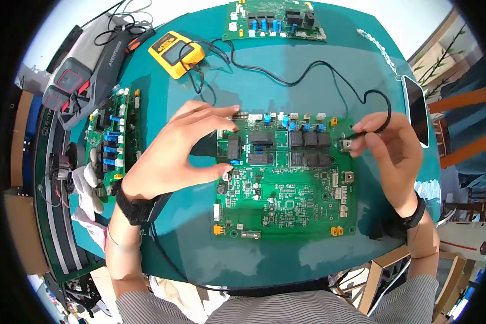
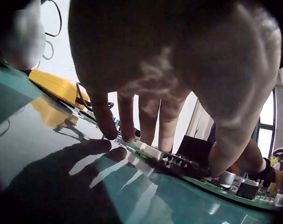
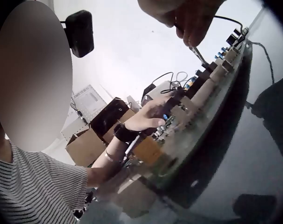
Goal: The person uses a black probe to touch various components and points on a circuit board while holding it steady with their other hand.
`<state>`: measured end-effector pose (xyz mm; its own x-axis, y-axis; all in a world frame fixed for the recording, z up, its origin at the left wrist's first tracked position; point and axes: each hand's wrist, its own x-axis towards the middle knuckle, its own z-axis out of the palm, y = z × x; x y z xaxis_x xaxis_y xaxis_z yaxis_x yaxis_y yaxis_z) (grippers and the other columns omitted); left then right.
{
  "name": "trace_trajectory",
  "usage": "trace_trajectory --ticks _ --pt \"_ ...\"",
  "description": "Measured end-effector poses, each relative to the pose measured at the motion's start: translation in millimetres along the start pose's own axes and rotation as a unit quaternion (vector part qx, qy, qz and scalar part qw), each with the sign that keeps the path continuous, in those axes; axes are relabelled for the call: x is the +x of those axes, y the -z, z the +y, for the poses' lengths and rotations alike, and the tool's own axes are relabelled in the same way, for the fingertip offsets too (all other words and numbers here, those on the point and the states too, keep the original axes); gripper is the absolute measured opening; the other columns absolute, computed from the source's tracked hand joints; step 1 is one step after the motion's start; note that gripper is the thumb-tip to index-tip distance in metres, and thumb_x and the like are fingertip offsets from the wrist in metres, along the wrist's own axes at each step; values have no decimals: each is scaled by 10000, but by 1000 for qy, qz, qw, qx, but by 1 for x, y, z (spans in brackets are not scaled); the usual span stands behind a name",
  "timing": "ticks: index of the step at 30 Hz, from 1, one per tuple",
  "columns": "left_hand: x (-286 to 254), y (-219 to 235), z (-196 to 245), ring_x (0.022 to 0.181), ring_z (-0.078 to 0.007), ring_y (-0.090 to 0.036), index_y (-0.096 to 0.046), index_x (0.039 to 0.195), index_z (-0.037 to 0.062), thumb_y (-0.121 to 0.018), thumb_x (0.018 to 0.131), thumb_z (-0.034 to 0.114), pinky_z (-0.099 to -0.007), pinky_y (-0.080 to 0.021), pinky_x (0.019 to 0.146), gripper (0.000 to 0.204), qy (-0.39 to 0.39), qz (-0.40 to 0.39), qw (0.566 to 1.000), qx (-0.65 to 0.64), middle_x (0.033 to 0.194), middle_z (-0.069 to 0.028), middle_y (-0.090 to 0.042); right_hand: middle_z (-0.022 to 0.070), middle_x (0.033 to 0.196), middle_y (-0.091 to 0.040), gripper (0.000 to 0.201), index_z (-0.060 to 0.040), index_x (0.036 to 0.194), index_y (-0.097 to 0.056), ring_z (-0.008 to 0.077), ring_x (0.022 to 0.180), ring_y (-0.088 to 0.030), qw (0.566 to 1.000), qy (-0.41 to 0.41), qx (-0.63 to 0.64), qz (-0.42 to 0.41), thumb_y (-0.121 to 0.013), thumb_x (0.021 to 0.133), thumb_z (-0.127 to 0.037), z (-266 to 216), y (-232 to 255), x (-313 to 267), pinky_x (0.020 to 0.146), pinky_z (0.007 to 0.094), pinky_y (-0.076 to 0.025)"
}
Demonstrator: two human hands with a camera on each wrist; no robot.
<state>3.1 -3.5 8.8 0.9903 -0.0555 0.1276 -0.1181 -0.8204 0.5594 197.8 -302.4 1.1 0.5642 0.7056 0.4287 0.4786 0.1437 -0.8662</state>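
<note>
Green counter (image 1: 286, 262) carries circuit board (image 1: 308, 229) between left hand (image 1: 173, 148), spread open against it, and right hand (image 1: 397, 154), pinching black cable (image 1: 291, 84) at opposite edge.

Green circuit board (image 1: 289, 197), yellow handheld device (image 1: 176, 55), black cable (image 1: 302, 76), teal tabletop (image 1: 291, 262), grey-striped clothing (image 1: 270, 310)

Your head camera looks forward and down from above the desk (image 1: 286, 259), your striped sleeves along its lower edge. Your left wrist camera sits low and close, the left hand (image 1: 173, 154) filling its upper middle, the desk slanting below. Your right wrist camera faces across to your other arm, left of centre, with the right hand (image 3: 193, 21) at the top. All three share the large green board (image 1: 286, 205), lower right in the left wrist view.
</note>
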Motion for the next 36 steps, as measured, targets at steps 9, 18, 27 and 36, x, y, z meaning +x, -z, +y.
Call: trace_trajectory --ticks 9,18,27,36 --pt "-1 -2 -3 1276 -336 -560 -667 1216 73 -869 737 180 -438 -380 1135 531 -28 24 999 7 1428 -140 -614 155 1076 -722 81 4 1114 -549 134 801 -683 998 46 44 17 -582 1046 -25 -1 -2 17 745 277 -559" --pt "-1 -4 -3 1295 -343 -563 -657 1180 77 -863 734 170 -442 -395 1133 500 -32 29 999 0 1404 -148 -620 62 986 -706 102 3 1014 -598 123 831 -701 993 15 44 -112 -683 978 -40 -42 -36 63 746 273 -574" --pt "-1 -5 -3 1265 -372 -597 -678 1187 44 -883 715 166 -463 -472 1087 529 -11 34 999 -28 1391 -187 -640 70 833 -690 127 41 941 -604 135 743 -719 984 88 8 -154 -717 920 -11 -48 -64 67 700 277 -577" --pt "-2 -4 2 1290 -352 -593 -694 1186 41 -889 715 166 -441 -410 1120 525 22 68 997 39 1387 -150 -659 93 809 -703 142 45 920 -589 127 762 -734 983 81 1 -164 -721 910 -9 -40 -61 67 697 274 -581"
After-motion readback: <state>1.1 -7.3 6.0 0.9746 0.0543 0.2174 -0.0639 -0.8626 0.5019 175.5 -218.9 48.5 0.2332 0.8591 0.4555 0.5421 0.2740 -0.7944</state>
